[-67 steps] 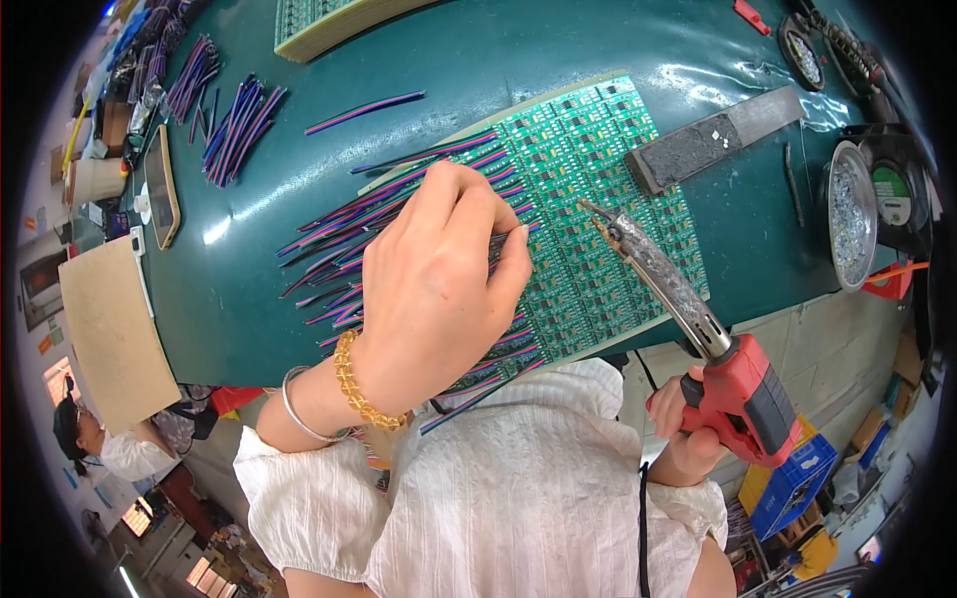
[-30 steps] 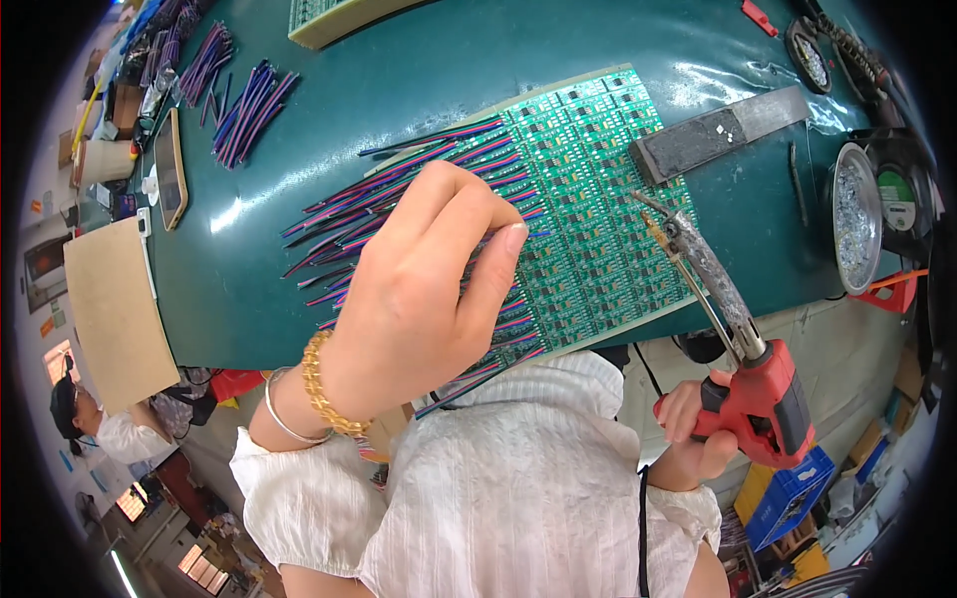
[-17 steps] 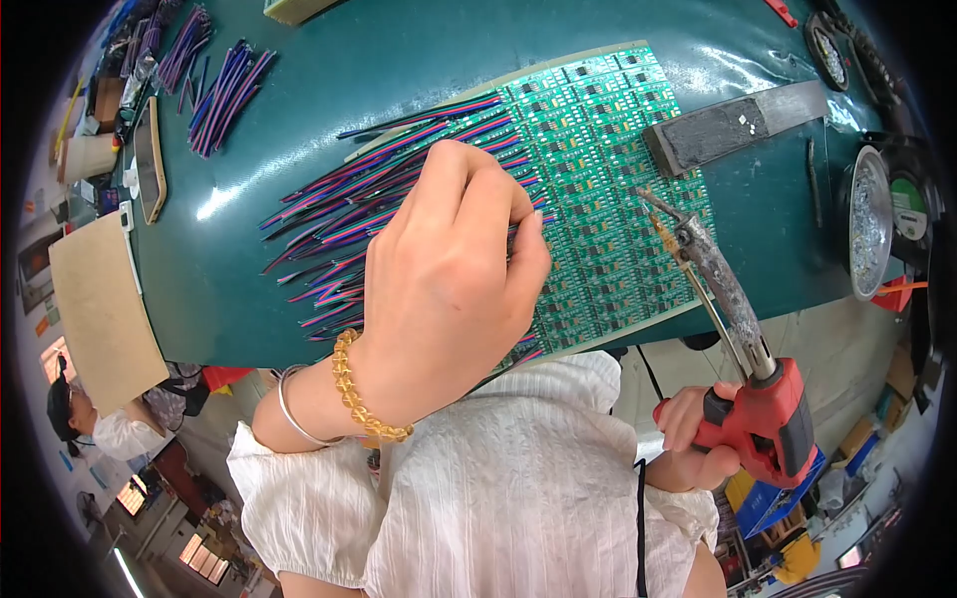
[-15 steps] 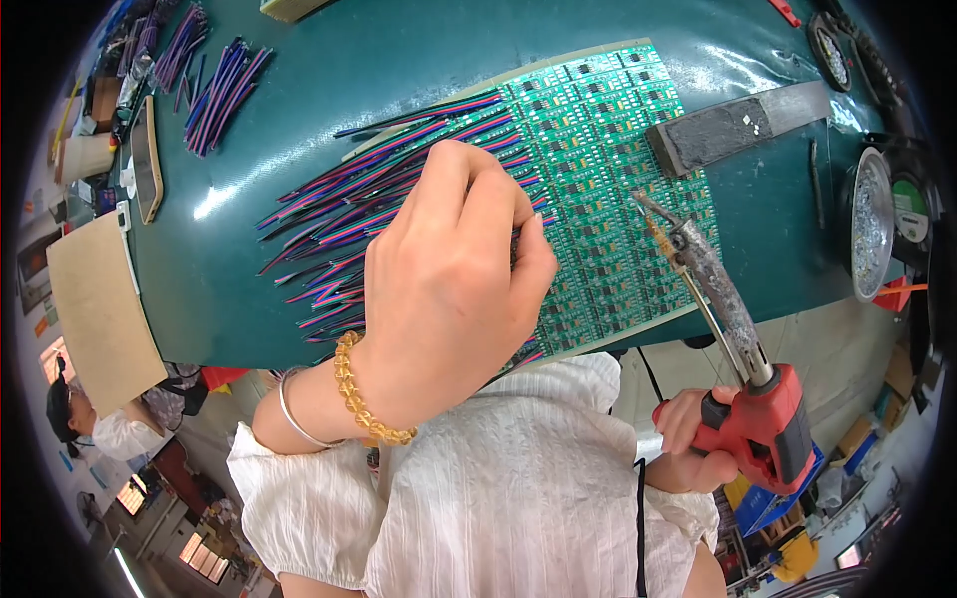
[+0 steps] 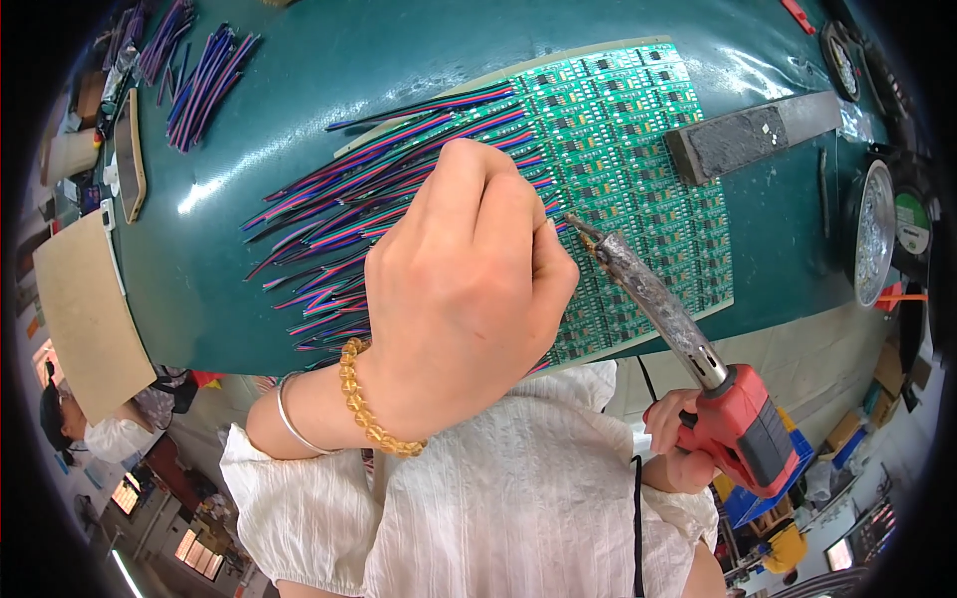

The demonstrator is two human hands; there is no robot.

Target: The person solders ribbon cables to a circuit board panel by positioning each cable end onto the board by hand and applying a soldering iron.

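Note:
My left hand (image 5: 464,269) is over the wired side of a green circuit board panel (image 5: 638,149), its fingers pinched together; the palm and whatever the fingertips grip are hidden, though wires run beneath the hand. Thin red, blue and black wires (image 5: 349,184) fan out leftward from the board's left edge. My right hand (image 5: 683,444) is wrapped round the red handle of a soldering gun (image 5: 733,424). Its tip reaches the board right beside my left fingertips, near the wire ends; whether it touches a pad cannot be made out.
A dark block with a grey bar (image 5: 753,135) lies over the panel's right edge. Bundled wires (image 5: 209,85) and a phone (image 5: 130,154) sit at the left, near a brown board (image 5: 90,309). A round metal dish (image 5: 872,234) stands at the right. Another person (image 5: 95,424) is at lower left.
The soldering gun's tip has moved left and slightly down, from the middle of the panel to beside my left fingertips. My left hand has shifted slightly right, still pinched.

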